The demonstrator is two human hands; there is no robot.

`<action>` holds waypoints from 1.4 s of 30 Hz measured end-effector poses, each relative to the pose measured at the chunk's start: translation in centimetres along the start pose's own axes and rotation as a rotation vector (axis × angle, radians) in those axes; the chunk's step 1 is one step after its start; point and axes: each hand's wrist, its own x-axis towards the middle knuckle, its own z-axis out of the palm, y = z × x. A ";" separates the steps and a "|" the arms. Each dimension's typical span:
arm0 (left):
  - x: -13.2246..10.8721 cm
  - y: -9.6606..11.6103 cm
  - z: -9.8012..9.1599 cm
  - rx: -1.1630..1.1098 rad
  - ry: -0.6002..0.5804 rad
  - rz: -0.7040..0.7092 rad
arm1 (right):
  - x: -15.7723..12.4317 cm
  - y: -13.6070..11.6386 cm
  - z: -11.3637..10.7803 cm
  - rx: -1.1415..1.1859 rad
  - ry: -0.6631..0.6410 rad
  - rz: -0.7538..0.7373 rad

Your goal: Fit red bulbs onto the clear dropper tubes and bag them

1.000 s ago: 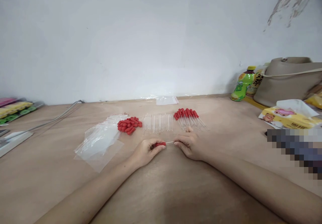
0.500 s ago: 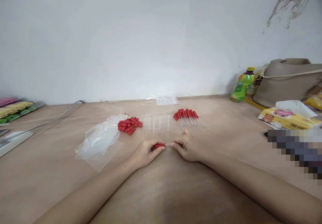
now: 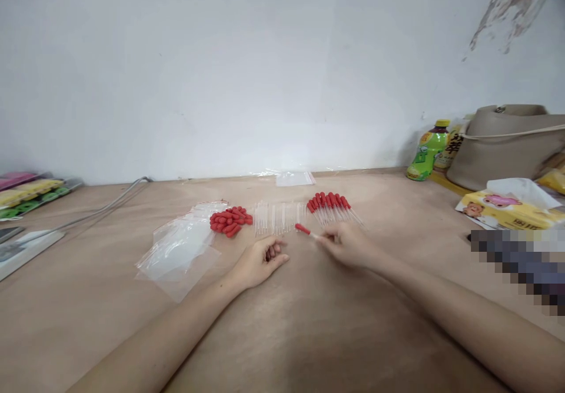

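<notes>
Pinches a red-bulbed dropper [image 3: 304,230] in the right hand [image 3: 348,245] near the dropper row [image 3: 333,206], rests the left hand [image 3: 260,260] half-curled, empty, on the bench [image 3: 282,334].

left grip [image 3: 261,261] bare | right grip [image 3: 348,245] bare | both forearms bare

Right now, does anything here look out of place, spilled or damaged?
Only the wall: a flaked patch of paint at top right. On the table, the red bulbs, clear tubes and finished droppers lie in tidy groups; the right hand holds one dropper.
</notes>
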 end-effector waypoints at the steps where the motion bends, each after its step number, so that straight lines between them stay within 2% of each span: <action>1: 0.0 0.1 -0.1 0.016 -0.013 0.013 | 0.4 0.8 -0.2 0.049 0.016 0.069; 3: 0.1 0.4 -0.1 0.043 -0.025 0.042 | 1.5 2.1 -0.6 0.117 0.083 0.226; 6: 0.2 0.7 -0.2 0.057 -0.034 0.052 | 3.3 3.2 -0.8 0.047 0.194 0.409; 10: 0.2 0.8 -0.3 0.064 -0.043 0.049 | 5.4 2.8 0.3 -0.113 0.226 0.488; 15: 0.1 0.9 -0.4 0.064 -0.048 0.051 | 6.8 2.0 2.0 -0.304 0.243 0.502; 22: 0.1 0.7 -0.3 0.056 -0.037 0.057 | 7.3 1.6 2.6 -0.431 0.227 0.475; 34: 0.1 0.6 -0.2 0.056 -0.022 0.074 | 7.4 2.2 3.2 -0.413 0.186 0.503; 42: 0.0 0.5 -0.2 0.068 -0.030 0.063 | 6.7 1.5 3.1 -0.408 0.141 0.433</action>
